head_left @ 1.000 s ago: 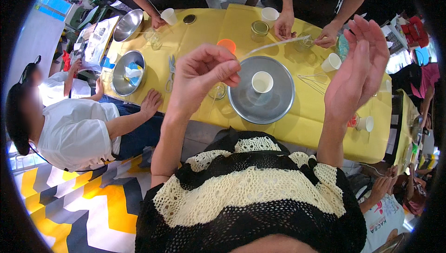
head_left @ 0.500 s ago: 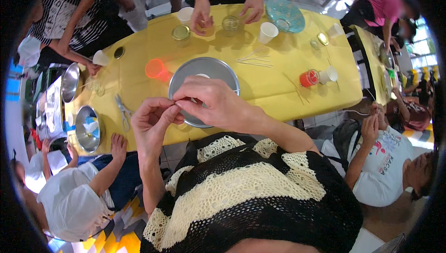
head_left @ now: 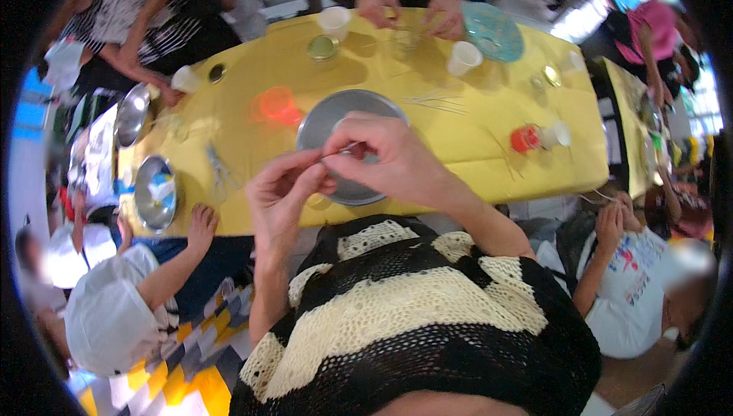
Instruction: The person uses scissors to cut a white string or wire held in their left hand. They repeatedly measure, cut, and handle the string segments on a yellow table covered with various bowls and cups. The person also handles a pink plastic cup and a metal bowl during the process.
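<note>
Above the near rim of a grey metal bowl [head_left: 314,125], my left hand [head_left: 284,191] and my right hand [head_left: 389,158] meet fingertip to fingertip. Each is closed in a pinch, thumb against forefinger. Whatever they pinch is too small and blurred to name. The bowl lies behind my right hand, which hides part of its inside. A translucent orange cup [head_left: 278,103] is just beyond the bowl to the left. Thin white sticks or wicks [head_left: 437,103] lie to the right of it.
Scissors [head_left: 221,172] rest at left on the yellow tablecloth [head_left: 466,145], near a metal bowl [head_left: 169,214]. A red jar [head_left: 524,140] and white cup [head_left: 559,134] stand right. Across, another person's hands [head_left: 444,17] handle a small glass jar [head_left: 405,40]. Others sit either side.
The whole view has shifted, so the table appears further right and slightly higher. My hands stay pinched together. The person across has moved their hands closer around the small glass jar.
</note>
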A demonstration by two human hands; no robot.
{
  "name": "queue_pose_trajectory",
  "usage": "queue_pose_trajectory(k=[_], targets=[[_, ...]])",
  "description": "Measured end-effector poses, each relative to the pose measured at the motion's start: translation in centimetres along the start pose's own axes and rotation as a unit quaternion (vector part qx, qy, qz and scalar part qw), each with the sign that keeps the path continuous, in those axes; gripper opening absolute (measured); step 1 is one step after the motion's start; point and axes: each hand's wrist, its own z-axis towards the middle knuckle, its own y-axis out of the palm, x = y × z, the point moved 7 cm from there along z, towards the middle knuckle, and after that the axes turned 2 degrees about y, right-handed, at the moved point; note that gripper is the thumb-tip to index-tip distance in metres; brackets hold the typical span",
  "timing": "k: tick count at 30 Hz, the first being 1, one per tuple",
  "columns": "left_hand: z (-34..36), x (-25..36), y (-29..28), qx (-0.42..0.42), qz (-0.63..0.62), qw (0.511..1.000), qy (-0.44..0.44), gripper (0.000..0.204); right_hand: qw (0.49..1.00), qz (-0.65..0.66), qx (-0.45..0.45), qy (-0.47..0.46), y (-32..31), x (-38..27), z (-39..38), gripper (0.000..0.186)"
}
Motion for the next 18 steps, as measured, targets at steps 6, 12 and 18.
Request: queue_pose_trajectory(k=[6, 12, 18], targets=[[1.1, 2.4, -1.5, -0.014, 0.020, 1.000, -0.004, 0.018, 0.995, 0.085, 0.025, 0.042, 1.2, 0.6, 2.1, 0.010], [1.3, 4.2, -3.2, 0.005, 0.015, 0.999, 0.034, 0.024, 0.995, 0.095, 0.005, 0.029, 2.5, -0.8, 3.8, 0.009], [0.2, 3.6, -3.1, 0.036, -0.036, 0.997, 0.059, 0.030, 0.984, 0.170, -0.017, 0.058, 2.9, -0.5, 3.2, 0.007]])
